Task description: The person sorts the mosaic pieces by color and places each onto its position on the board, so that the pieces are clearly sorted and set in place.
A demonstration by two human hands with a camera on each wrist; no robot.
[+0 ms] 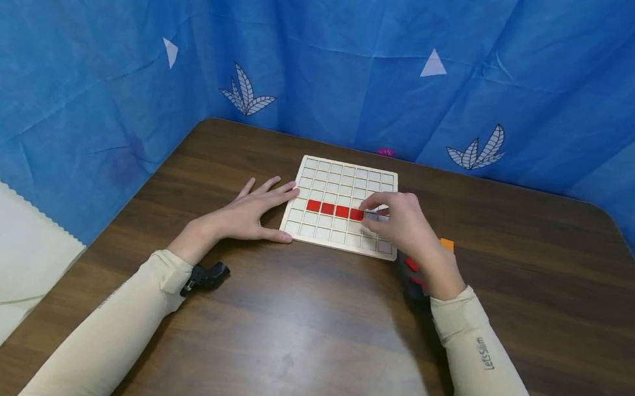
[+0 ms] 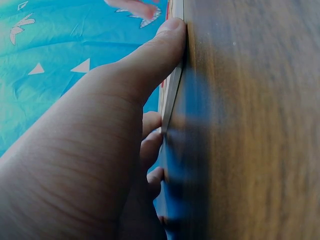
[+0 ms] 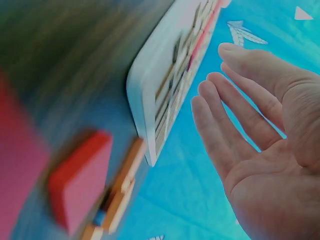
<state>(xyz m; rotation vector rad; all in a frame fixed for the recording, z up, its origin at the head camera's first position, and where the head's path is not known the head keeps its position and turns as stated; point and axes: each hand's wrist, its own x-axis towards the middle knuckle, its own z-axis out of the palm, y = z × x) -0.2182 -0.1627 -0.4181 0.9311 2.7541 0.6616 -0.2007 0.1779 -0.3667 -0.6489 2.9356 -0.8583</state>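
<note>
Left hand (image 1: 251, 211): spread fingers touching left edge of board (image 1: 331, 187)
Right hand (image 1: 399, 224): fingertips apart at fourth red tile (image 1: 355, 215)
Tile seating: best flat, board steady

And the pale wooden grid board (image 1: 339, 187) lies flat between the two hands, its left edge touched by fingertips of the left hand (image 1: 251, 210), that thumb on the near corner, its right side under the right hand (image 1: 405, 224). Four red square tiles (image 1: 341, 211), one to a cell, make a straight bar, starting just inside the left fingertips and running right across to the right hand's! The end tile sits at that thumb and forefinger; touching or not, no telling. Loose red tiles (image 1: 412, 264) lie off the board beside the right wrist, partly hidden, and an orange tile (image 1: 447, 245) peeks out beyond it.
</note>
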